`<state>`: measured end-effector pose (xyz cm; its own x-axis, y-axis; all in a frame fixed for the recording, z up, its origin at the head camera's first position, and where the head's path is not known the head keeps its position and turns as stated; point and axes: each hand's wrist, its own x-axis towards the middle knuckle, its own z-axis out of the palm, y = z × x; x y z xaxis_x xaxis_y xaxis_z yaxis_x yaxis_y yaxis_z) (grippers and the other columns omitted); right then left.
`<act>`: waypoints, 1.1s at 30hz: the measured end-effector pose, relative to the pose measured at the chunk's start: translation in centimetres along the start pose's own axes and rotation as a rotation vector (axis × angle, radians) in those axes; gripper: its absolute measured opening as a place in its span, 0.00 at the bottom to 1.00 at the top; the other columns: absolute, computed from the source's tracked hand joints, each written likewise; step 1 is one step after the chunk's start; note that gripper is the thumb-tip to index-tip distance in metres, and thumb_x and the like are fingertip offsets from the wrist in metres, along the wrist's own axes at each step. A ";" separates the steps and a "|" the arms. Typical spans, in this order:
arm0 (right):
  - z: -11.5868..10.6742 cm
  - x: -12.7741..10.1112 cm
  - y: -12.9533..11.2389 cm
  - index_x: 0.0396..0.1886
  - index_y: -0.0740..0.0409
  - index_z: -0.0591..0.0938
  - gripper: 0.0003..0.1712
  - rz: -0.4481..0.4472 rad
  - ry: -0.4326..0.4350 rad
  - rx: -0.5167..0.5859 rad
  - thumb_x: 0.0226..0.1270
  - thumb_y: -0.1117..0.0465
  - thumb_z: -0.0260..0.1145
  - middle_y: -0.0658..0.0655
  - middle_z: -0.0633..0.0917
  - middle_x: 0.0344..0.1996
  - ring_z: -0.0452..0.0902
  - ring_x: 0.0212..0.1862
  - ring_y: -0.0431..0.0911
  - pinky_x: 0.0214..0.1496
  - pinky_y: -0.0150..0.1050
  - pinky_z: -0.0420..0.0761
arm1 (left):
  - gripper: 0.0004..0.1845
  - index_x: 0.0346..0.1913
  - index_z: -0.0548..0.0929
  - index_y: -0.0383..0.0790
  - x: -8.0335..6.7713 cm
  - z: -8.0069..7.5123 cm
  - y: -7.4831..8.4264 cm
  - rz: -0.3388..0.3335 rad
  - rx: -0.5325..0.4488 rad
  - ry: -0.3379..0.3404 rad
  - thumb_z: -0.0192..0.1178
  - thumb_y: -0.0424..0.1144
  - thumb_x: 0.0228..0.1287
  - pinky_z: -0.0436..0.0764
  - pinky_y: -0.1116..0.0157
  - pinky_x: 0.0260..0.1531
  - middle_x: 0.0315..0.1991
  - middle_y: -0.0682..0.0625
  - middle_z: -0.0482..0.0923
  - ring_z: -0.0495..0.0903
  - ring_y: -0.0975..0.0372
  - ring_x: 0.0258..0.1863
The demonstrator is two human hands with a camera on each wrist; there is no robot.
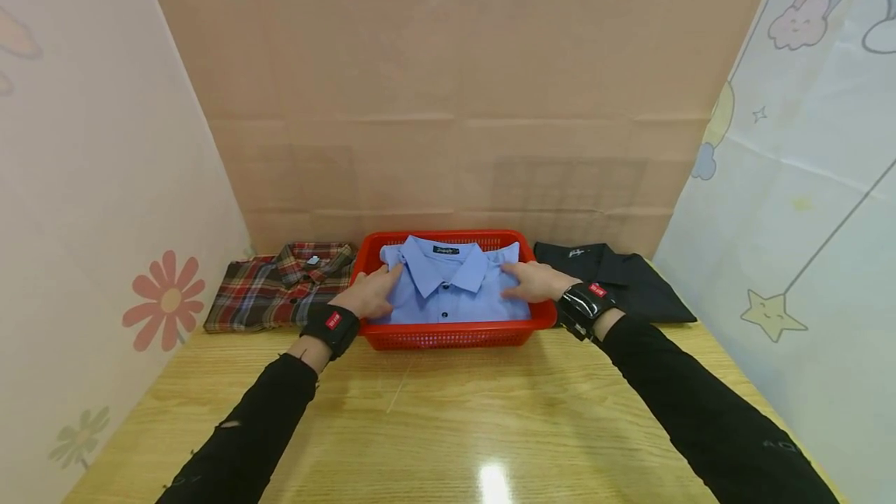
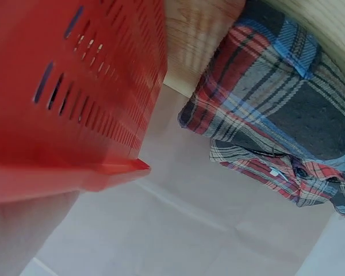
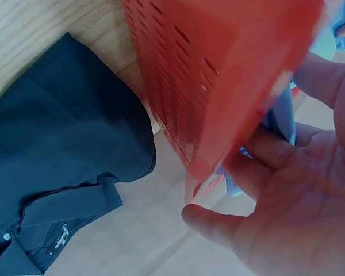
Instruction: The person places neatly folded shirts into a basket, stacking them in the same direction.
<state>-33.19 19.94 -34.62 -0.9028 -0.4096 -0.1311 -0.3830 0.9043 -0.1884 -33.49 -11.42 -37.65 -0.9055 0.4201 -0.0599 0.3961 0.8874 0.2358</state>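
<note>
Blue shirt lying folded in red basket, frame centre; left hand and right hand pressing flat, fingers spread, keeping folds square.

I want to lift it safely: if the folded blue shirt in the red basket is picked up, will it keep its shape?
Probably not: the blue shirt is soft cloth, so its folds would likely sag. It looks light. Both hands, left hand and right hand, rest on it.

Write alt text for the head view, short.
Two hands, the left hand and right hand, rest on a folded blue shirt lying in a red basket on a wooden table. A folded plaid shirt lies left of the basket, a black shirt right.
</note>
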 end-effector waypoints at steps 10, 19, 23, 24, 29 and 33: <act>0.1 0.3 0.2 0.65 0.60 0.64 0.35 0.000 0.002 -0.021 0.62 0.49 0.60 0.59 0.72 0.58 0.68 0.58 0.53 0.60 0.63 0.52 | 0.39 0.68 0.59 0.39 0.1 0.4 -0.4 0.017 0.141 0.048 0.63 0.39 0.53 0.54 0.45 0.57 0.63 0.35 0.59 0.59 0.44 0.61; 0.2 0.0 0.1 0.68 0.55 0.61 0.36 0.030 -0.029 -0.036 0.63 0.47 0.58 0.61 0.66 0.63 0.55 0.66 0.56 0.59 0.68 0.39 | 0.26 0.60 0.72 0.40 -0.8 -0.3 -0.7 -0.006 0.197 0.125 0.59 0.40 0.56 0.52 0.40 0.56 0.66 0.33 0.52 0.52 0.42 0.63; 0.4 -0.5 0.4 0.68 0.55 0.60 0.37 0.020 -0.012 -0.045 0.62 0.47 0.59 0.62 0.62 0.65 0.49 0.68 0.55 0.58 0.68 0.39 | 0.22 0.55 0.76 0.39 -1.2 -0.3 -0.9 0.024 0.218 0.124 0.59 0.41 0.56 0.52 0.39 0.56 0.66 0.36 0.54 0.50 0.43 0.65; 0.5 -0.6 0.4 0.68 0.54 0.61 0.37 0.017 0.003 -0.058 0.62 0.47 0.59 0.62 0.61 0.65 0.49 0.68 0.55 0.58 0.68 0.39 | 0.21 0.54 0.77 0.39 -1.3 -0.2 -1.0 0.035 0.226 0.120 0.59 0.41 0.56 0.51 0.39 0.56 0.65 0.37 0.56 0.50 0.43 0.65; 1.1 -0.8 0.8 0.64 0.54 0.67 0.37 -0.003 0.159 -0.149 0.55 0.52 0.67 0.65 0.60 0.64 0.51 0.66 0.58 0.58 0.67 0.50 | 0.16 0.50 0.82 0.43 -1.7 -0.1 -1.2 0.070 0.224 0.082 0.58 0.39 0.57 0.46 0.38 0.57 0.64 0.40 0.61 0.48 0.43 0.66; 1.4 -0.9 1.1 0.53 0.53 0.77 0.27 -0.074 0.240 -0.210 0.51 0.57 0.71 0.62 0.70 0.53 0.62 0.57 0.56 0.52 0.62 0.62 | 0.17 0.50 0.82 0.49 -1.9 0.1 -1.3 0.086 0.223 0.034 0.56 0.37 0.57 0.40 0.36 0.56 0.65 0.43 0.60 0.44 0.44 0.67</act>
<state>-32.46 21.10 -36.10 -0.8818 -0.4577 0.1135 -0.4587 0.8884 0.0188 -32.32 -13.36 -37.95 -0.8700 0.4928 -0.0154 0.4925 0.8701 0.0179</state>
